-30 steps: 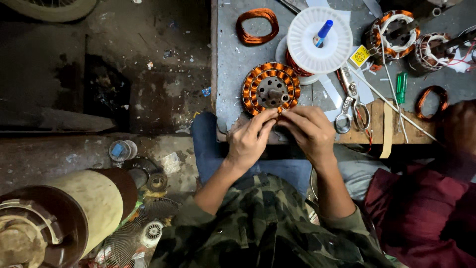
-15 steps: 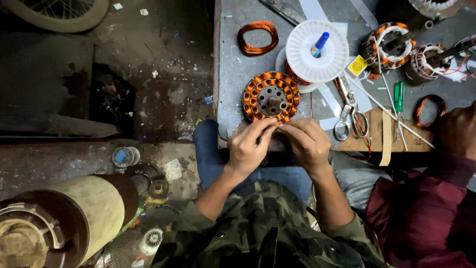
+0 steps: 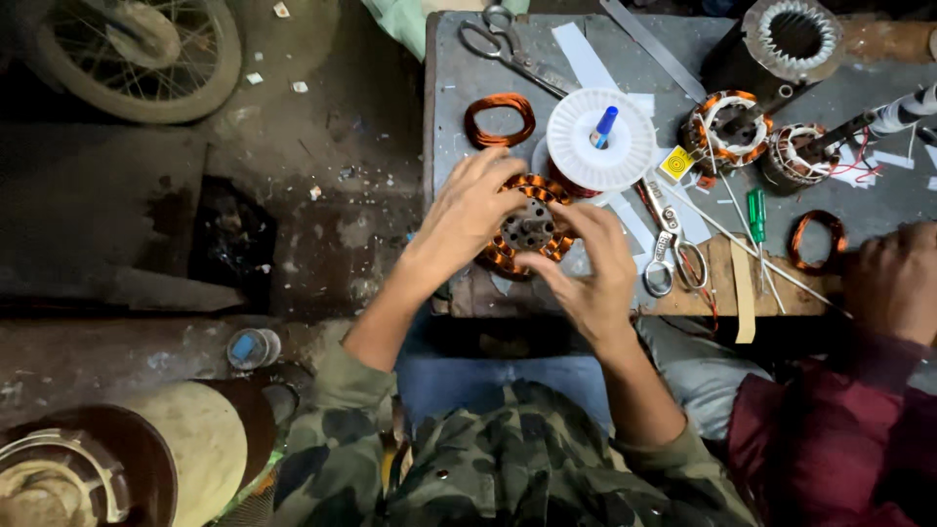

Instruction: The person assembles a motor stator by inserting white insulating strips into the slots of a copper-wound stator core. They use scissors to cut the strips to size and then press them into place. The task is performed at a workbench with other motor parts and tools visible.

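Change since earlier: both hands have gone from the near edge of the wound stator up onto it — half a second ago their fingertips met below the ring, now they lie over it.
Head view, stator: a round stator (image 3: pixel 527 226) wound with copper coils lies on the grey tabletop (image 3: pixel 451 146) near its front edge, its dark metal hub showing between the two hands.
Head view, left hand: the left hand (image 3: pixel 470 210) is spread open over the ring's left side, fingers laid on the coils, not closed around it.
Head view, right hand: the right hand (image 3: pixel 595 268) covers the ring's right and near side, fingers curved, thumb and forefinger pinching in towards the hub — whether they grip anything there cannot be told.
Head view, behind the stator: a white spool (image 3: pixel 600 141) with a blue core sits just beyond, touching or overlapping the ring's far edge; a loose copper coil (image 3: pixel 499 119) lies to its left.
Head view, tools: large scissors (image 3: pixel 512 49) lie at the far left corner, smaller scissors (image 3: pixel 672 256) and a green screwdriver (image 3: pixel 756 215) to the right.
Head view, right edge: another person's hand (image 3: pixel 893 278), above a dark red sleeve, rests at the tabletop's corner.
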